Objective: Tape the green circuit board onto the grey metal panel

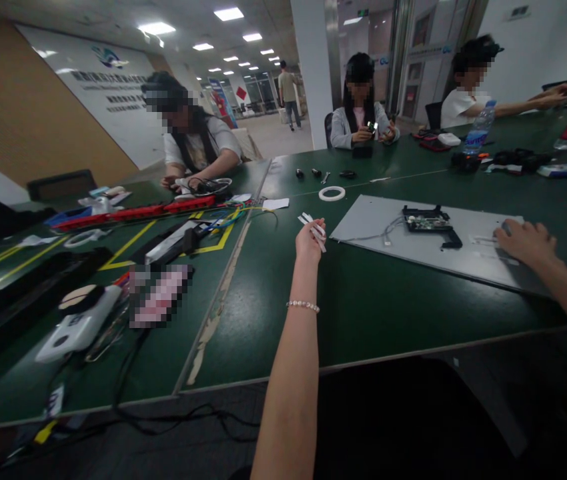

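My left hand [307,241] is raised over the green table, its fingers closed on several thin white strips [319,233] that stick out at different angles. My right hand [528,243] is at the right end of a flat grey panel [368,223], fingers curled down around a small dark grey patch or object I cannot make out. Close to its fingertips, pale strips [483,240] lie on the panel. Also on the panel is a black frame with an exposed circuit board [426,220]. Thin grey wires [388,230] run from it to a small white connector.
A white tape ring [332,194] lies beyond my left hand, with a small wrench [325,178] behind it. On the left are a pixelated pink item [161,297], a white device [78,327], cables and a long black tray [28,303]. Several people sit around the table.
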A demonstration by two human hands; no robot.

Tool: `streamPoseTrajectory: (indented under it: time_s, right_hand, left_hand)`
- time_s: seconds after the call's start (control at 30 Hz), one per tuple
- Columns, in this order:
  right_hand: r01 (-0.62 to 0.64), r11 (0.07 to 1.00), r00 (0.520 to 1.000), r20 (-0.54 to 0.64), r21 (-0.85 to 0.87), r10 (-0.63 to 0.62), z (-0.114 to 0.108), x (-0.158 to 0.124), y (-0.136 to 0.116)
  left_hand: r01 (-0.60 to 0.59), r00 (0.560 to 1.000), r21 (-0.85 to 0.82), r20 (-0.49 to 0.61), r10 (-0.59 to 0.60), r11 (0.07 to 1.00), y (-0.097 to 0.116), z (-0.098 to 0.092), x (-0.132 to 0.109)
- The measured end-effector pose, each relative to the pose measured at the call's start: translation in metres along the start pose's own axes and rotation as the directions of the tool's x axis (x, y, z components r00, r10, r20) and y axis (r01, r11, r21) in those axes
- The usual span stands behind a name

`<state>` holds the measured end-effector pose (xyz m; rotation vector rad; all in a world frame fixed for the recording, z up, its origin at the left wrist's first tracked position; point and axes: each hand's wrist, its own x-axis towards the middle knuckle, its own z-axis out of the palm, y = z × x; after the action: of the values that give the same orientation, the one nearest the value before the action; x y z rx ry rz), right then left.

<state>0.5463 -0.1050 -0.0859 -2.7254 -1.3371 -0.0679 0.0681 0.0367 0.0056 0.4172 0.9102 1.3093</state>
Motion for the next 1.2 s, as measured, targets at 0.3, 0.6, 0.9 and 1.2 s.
streamPoseTrajectory:
  time_s: [0.3, 0.6, 0.9, 1.2]
  right_hand:
    - [0.093, 0.991, 0.993, 0.064, 0.093, -0.099, 0.008, 0.029, -0.018]
    - [0.312, 0.95, 0.95, -0.02, 0.021, -0.312, 0.015, 0.036, -0.055]
    - [0.479, 0.877, 0.878, -0.029, 0.029, -0.479, 0.022, 0.039, -0.104]
    - [0.549, 0.83, 0.835, -0.098, 0.102, -0.541, 0.021, 0.033, -0.135]
  left_hand:
    - [-0.018, 1.0, -0.014, 0.006, 0.018, 1.0, 0.008, -0.002, 0.001]
    - [0.012, 0.989, -0.137, 0.15, 0.009, 0.99, 0.02, -0.011, -0.001]
    - [0.075, 0.976, -0.276, 0.217, -0.014, 0.958, 0.021, -0.022, 0.002]
    - [0.051, 0.976, -0.305, 0.218, 0.018, 0.951, 0.02, -0.027, 0.006]
